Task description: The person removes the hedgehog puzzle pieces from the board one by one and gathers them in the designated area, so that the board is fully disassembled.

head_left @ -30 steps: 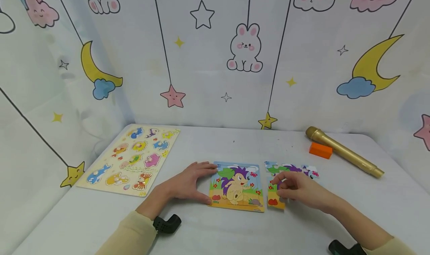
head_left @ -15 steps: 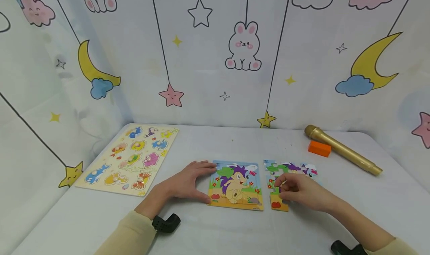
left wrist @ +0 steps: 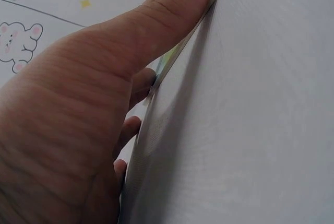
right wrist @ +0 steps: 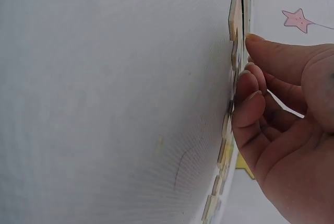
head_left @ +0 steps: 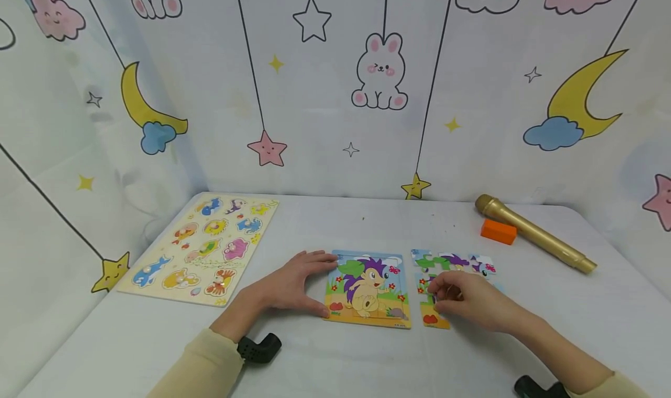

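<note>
On the white table lies a square hedgehog puzzle board (head_left: pixel 367 290). My left hand (head_left: pixel 290 284) rests at its left side, thumb at the lower left corner and fingers spread along the upper left edge; the left wrist view shows the thumb on the edge. My right hand (head_left: pixel 469 299), fingers curled, has its fingertips at the loosely laid puzzle pieces (head_left: pixel 455 261) to the right. A corner piece with a red shape (head_left: pixel 435 316) lies by the thumb. The hand covers the middle pieces, and whether it grips one is hidden.
A cream animal board (head_left: pixel 201 249) lies at the far left. Behind the loose pieces are an orange block (head_left: pixel 498 232) and a gold microphone (head_left: pixel 534 235). A patterned cloth (head_left: pixel 325 95) hangs behind the table.
The red-marked corner piece has shifted slightly right, and its tilt has lessened. My right fingertips have moved a little right and closer together. The left hand stays at the board.
</note>
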Demonstrator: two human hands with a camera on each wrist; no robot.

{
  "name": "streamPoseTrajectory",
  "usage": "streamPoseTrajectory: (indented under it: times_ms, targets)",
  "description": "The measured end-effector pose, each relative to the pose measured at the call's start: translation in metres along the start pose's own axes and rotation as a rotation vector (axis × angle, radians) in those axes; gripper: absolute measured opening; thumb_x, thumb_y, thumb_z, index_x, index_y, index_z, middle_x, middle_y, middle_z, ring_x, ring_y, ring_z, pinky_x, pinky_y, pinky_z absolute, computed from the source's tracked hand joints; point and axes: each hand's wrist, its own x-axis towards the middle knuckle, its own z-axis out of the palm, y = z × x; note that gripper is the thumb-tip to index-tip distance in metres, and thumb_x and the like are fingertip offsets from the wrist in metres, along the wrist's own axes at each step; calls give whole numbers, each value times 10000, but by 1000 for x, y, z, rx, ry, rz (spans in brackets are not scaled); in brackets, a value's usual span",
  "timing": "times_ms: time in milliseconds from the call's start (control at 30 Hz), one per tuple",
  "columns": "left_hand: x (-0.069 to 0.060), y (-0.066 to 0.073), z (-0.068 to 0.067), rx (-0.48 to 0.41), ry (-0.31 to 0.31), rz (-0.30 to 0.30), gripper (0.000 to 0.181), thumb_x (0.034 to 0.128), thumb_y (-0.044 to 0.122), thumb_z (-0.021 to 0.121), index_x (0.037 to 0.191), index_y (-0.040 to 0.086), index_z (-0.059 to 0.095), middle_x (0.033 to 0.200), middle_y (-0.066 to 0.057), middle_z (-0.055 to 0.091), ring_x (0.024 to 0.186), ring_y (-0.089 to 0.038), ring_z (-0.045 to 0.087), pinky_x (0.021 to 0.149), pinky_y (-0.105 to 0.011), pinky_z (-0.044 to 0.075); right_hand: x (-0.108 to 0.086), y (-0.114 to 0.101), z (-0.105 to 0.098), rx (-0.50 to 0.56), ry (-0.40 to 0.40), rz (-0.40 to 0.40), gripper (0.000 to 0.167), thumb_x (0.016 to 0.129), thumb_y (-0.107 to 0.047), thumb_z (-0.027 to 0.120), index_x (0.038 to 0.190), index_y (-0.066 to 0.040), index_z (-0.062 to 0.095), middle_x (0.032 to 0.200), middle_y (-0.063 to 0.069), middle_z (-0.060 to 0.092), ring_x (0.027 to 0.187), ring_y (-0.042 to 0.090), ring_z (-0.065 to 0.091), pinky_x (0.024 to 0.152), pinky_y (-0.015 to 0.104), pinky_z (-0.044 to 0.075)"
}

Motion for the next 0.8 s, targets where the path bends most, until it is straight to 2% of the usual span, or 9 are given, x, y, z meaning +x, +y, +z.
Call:
streamPoseTrajectory:
  times_ms: [433,800]
  targets:
    - [0,2,-1,-3,-7,-8,907,768,527,826,1504,116,493,1585,1,389,1507,-225,215,1228,-474,72,1,-3,-10,26,19,15,265,918,-208,763,1124,-75,663,926,-6,614,853,164,582,728,233,538]
    - [0,2,-1,-12,-4,4,902,773,514,830,1500,100,494,1583,-21,392,1504,-252,225,1225,-500,81,9,-22,-24,82,71,-5,399,935,-221,750,1251,-14,623,1052,37,660,920,210,620,785,244,560]
